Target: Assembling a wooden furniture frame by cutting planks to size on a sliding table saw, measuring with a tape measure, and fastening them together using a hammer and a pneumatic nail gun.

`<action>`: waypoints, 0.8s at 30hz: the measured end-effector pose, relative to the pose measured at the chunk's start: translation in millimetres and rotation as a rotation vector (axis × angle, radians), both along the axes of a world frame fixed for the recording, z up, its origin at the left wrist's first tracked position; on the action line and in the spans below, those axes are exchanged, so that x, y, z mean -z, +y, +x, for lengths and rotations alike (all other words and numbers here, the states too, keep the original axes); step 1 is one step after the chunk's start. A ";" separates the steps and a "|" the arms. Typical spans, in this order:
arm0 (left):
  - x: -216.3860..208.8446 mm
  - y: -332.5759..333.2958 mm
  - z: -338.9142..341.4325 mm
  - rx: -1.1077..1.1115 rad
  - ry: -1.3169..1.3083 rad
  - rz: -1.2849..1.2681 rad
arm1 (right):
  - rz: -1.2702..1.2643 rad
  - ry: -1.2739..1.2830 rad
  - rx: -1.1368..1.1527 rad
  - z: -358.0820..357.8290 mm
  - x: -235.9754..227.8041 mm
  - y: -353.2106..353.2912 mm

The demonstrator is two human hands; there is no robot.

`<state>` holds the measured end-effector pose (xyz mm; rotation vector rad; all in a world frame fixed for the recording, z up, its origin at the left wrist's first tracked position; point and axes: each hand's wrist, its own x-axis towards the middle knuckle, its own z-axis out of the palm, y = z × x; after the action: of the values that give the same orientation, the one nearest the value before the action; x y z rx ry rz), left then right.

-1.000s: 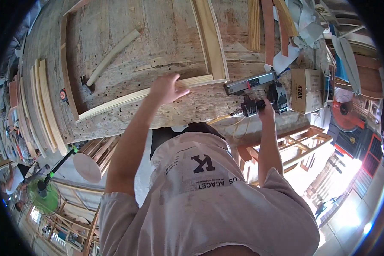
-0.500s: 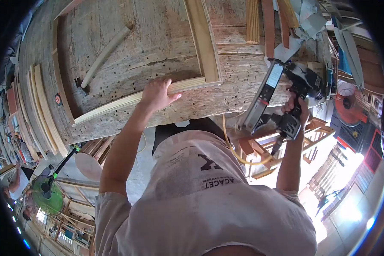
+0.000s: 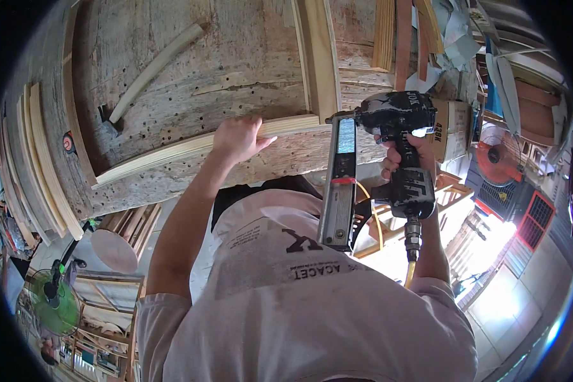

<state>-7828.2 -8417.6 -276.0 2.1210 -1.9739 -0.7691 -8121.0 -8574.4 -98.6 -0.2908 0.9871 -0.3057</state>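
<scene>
Here on the scarred workbench [image 3: 229, 57] my left hand [image 3: 237, 140] closes over the pale front rail [image 3: 165, 158] of the wooden frame [image 3: 323, 60], fingers curled across it and thumb out along the near side; over on the right, my right hand [image 3: 406, 156] is wrapped round the handle of the black nail gun [image 3: 417, 191], its nose right up at the frame's near right corner, though I cannot tell whether it touches; the silver magazine [image 3: 335, 204] slants back toward my shirt [image 3: 299, 299], and a yellow hose [image 3: 410, 272] runs off the metal fitting below the grip; inside the frame lies a hammer [image 3: 154, 72], its head toward the left; just outside the left side sits a red-and-black tape measure [image 3: 69, 142]; loose wood strips [image 3: 43, 159] line the bench further left, and a cardboard box [image 3: 457, 130] stands beyond the gun!
</scene>
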 end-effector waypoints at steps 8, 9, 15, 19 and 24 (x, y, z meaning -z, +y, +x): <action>10.0 4.4 2.4 -0.004 0.026 -0.153 | 0.045 0.046 0.045 17.2 3.3 -5.1; 11.1 5.0 2.4 -0.005 0.026 -0.175 | 0.076 0.064 0.041 19.8 2.0 -6.9; 8.6 3.9 5.3 0.029 0.052 -0.043 | 0.032 0.137 0.039 31.8 -0.9 -4.6; 8.0 3.3 4.8 0.023 0.064 -0.018 | 0.088 0.151 0.014 30.4 -1.5 -9.8; 10.5 4.7 4.4 0.023 0.061 -0.102 | 0.086 0.111 0.018 38.1 -0.7 -10.5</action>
<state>-7823.8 -8412.9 -286.5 1.9966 -1.9659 -0.7121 -8083.0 -8584.9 -97.8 -0.2228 1.1093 -0.2649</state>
